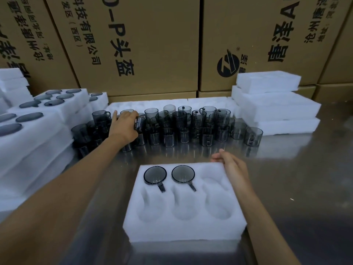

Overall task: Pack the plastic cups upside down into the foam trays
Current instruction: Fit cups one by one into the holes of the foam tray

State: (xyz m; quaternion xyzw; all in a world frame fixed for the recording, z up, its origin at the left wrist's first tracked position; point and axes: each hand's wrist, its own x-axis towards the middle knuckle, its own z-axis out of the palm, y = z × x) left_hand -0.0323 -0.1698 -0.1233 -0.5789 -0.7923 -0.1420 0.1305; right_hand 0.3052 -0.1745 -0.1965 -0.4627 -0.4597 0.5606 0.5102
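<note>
Where readable, "有限公司" on carton point(122, 44)

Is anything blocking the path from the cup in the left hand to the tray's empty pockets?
Nothing visible. Bare table lies between the left hand with its cup and the tray; the right hand only rests on its far right corner.

Tray point(183, 234) at near centre of the bench point(298, 184), six pockets in two rows. Far-left pocket holds a cup point(155, 175) upside down; far-middle pocket holds a second cup point(183, 174), likewise inverted. Other four pockets open.

Behind the tray, mid-bench: loose cups point(191, 127) stacked in a band running left to right. Left hand point(125, 124) among them at the left end; right hand point(232, 165) on the tray's far-right corner.

Left edge: filled trays point(47, 119), stacked. Far-right corner: empty trays point(275, 106), stacked. Cartons point(152, 44) behind everything.
</note>
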